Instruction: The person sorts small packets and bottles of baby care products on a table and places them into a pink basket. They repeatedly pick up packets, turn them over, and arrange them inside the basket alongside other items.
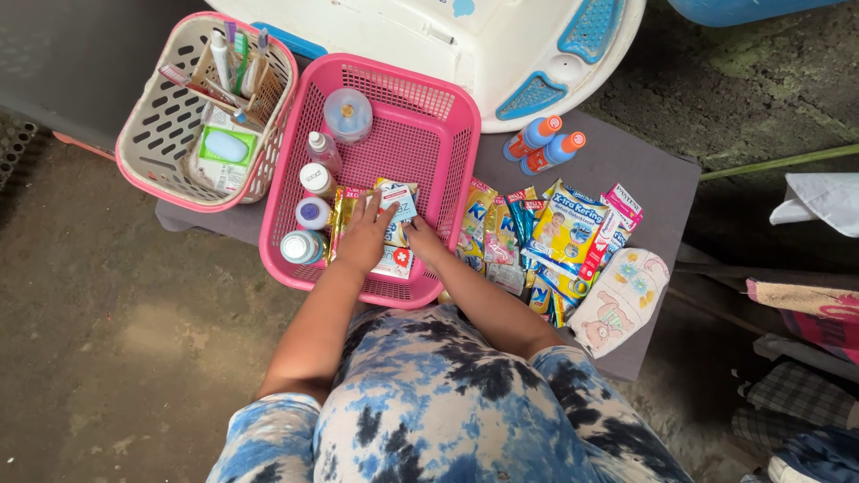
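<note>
Both of my hands are inside a pink plastic basket [447,143] on a grey mat. My left hand [365,237] and my right hand [422,239] together hold a small light-blue box [399,204] over other small packets [394,261] at the basket's near end. Along the basket's left wall stand several small bottles [312,213]. A round clear container [347,114] sits at its far end.
A beige basket with a pink rim [152,134] holds toothbrushes and a soap box on the left. Colourful sachets [555,237], two orange-capped bottles [544,145] and a patterned pouch [622,300] lie right of the pink basket. A white baby tub [501,45] stands behind.
</note>
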